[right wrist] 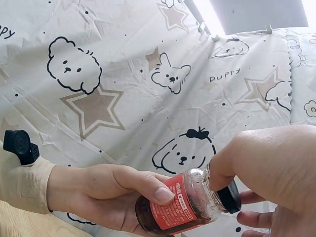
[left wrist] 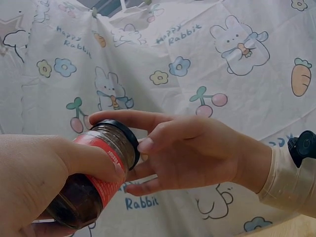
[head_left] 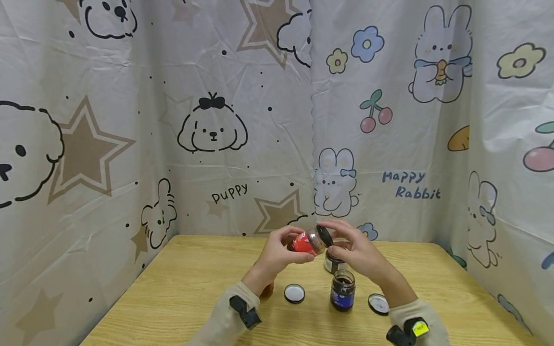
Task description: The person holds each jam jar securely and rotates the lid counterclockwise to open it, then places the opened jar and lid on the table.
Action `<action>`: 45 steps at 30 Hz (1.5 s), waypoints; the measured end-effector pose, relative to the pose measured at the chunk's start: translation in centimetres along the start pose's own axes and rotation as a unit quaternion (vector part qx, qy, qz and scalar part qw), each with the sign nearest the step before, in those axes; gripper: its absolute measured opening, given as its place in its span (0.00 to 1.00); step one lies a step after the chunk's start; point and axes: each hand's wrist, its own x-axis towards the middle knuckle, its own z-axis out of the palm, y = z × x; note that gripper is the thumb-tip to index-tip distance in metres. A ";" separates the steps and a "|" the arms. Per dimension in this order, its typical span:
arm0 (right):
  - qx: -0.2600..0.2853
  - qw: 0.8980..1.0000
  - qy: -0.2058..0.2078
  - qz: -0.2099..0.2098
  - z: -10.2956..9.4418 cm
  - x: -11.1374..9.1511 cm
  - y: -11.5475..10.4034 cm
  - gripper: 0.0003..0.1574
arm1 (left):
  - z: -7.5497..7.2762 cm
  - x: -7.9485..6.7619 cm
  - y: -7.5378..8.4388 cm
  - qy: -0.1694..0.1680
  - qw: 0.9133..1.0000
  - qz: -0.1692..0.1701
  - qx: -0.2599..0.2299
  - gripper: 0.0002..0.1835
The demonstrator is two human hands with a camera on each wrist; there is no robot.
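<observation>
Raised above the table, a glass jar with a red label (head_left: 304,244) tilts toward the right, dark contents showing at its base in the left wrist view. My left hand (head_left: 281,250) grips the jar's body, the thumb (right wrist: 163,195) lying along the label. On the jar's mouth sits a black lid (head_left: 324,236). My right hand (head_left: 357,250) pinches that lid by its rim between thumb and fingers. Below the hands stands a lidless jar with a blue label (head_left: 343,294), dark inside. Another dark jar (head_left: 334,265) is partly hidden behind my right hand.
Two loose lids lie with their pale insides up: one lid (head_left: 294,293) left of the blue-labelled jar, the other lid (head_left: 379,303) under my right forearm. A reddish object (head_left: 268,290) is mostly hidden by my left wrist. Printed curtains (head_left: 242,178) surround the wooden table (head_left: 199,274).
</observation>
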 end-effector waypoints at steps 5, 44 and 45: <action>-0.003 1.000 -0.006 0.002 0.0 0.1 -0.1 0.35 | -0.1 0.1 0.0 -0.001 1.000 0.002 -0.001 0.27; 0.023 0.998 0.042 -0.039 1.2 0.6 0.2 0.06 | -0.1 -0.1 -0.1 0.007 1.000 -0.001 0.026 0.29; 0.024 0.998 0.041 -0.040 1.2 0.6 0.2 0.06 | -0.1 -0.1 -0.1 0.007 1.000 -0.001 0.026 0.29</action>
